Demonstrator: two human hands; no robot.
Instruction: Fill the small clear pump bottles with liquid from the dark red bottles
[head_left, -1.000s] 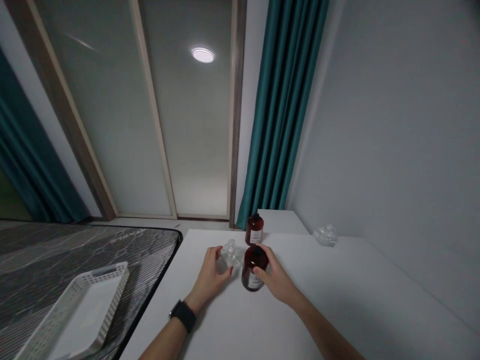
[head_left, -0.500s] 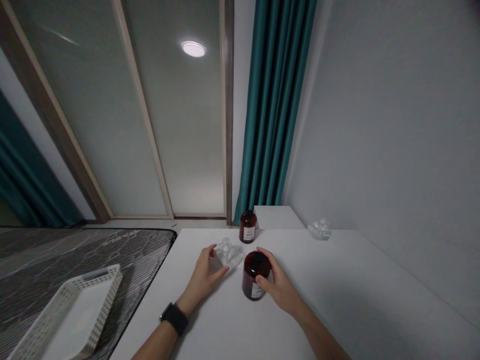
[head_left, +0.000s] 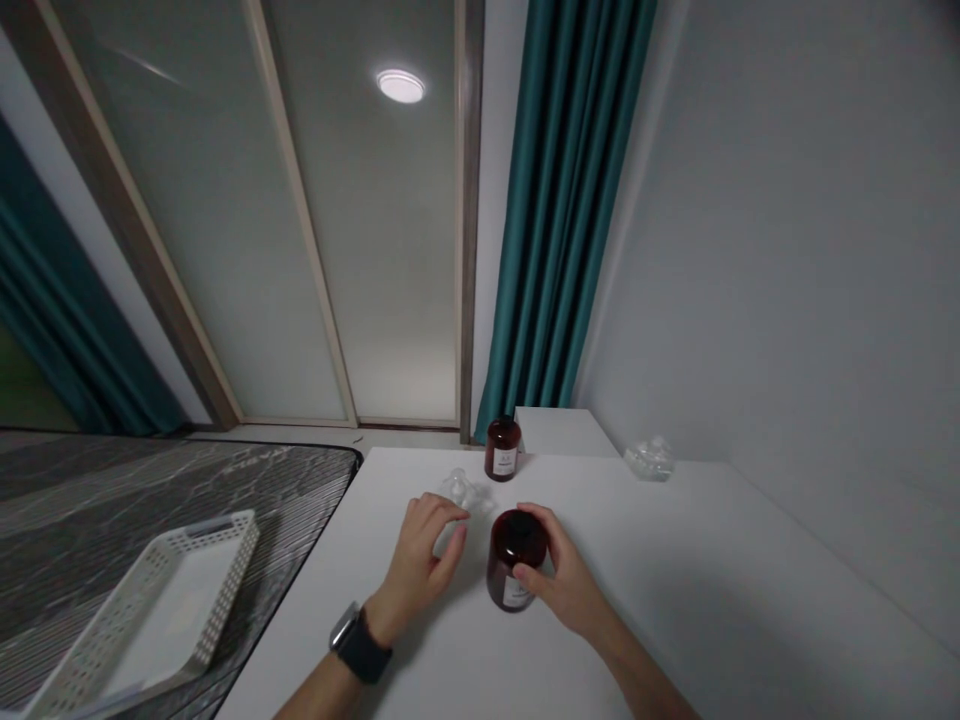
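Note:
A dark brown bottle [head_left: 512, 558] with a small white label stands on the white table [head_left: 675, 590]. My right hand [head_left: 564, 580] is wrapped round its right side, thumb on the front. My left hand [head_left: 421, 556], with a black watch on the wrist, rests just left of the bottle with its fingers curved and apart, nothing between them. A small clear plastic piece [head_left: 463, 489] lies just past those fingertips. Whether they touch it I cannot tell. A second brown bottle [head_left: 502, 449] stands further back.
Another clear plastic piece [head_left: 650, 460] lies at the back right by the grey wall. A white perforated basket [head_left: 150, 610] sits on a dark patterned mattress [head_left: 97, 500] to the left of the table. Teal curtains [head_left: 559, 210] hang behind.
My left hand has let go of the clear piece and drawn back a little; the piece now lies beyond its fingers. My right hand has brought the bottle slightly nearer.

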